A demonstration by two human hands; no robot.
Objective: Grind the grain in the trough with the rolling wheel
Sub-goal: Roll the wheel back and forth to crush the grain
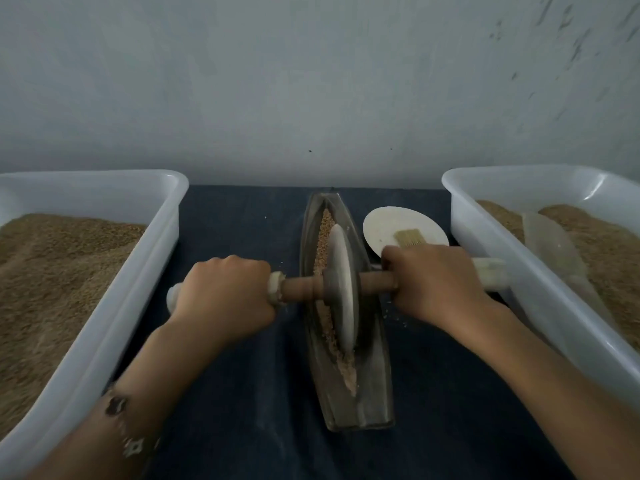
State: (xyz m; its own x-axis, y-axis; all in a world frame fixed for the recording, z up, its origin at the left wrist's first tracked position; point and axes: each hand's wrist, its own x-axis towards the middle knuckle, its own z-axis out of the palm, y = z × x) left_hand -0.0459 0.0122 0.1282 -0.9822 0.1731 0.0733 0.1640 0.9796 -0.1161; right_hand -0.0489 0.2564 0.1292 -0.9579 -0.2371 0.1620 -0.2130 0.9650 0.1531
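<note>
A dark boat-shaped trough lies lengthwise on the blue cloth in the middle. Brown grain fills its groove, paler and finer toward the near end. The grey rolling wheel stands on edge in the groove near the trough's middle. A wooden axle runs through the wheel from side to side. My left hand grips the axle's left handle. My right hand grips the right handle, whose pale end pokes out toward the right tub.
A white tub of brown grain sits at the left. Another white tub at the right holds grain and a clear scoop. A round white plate with a small brush lies beyond my right hand. A grey wall closes the back.
</note>
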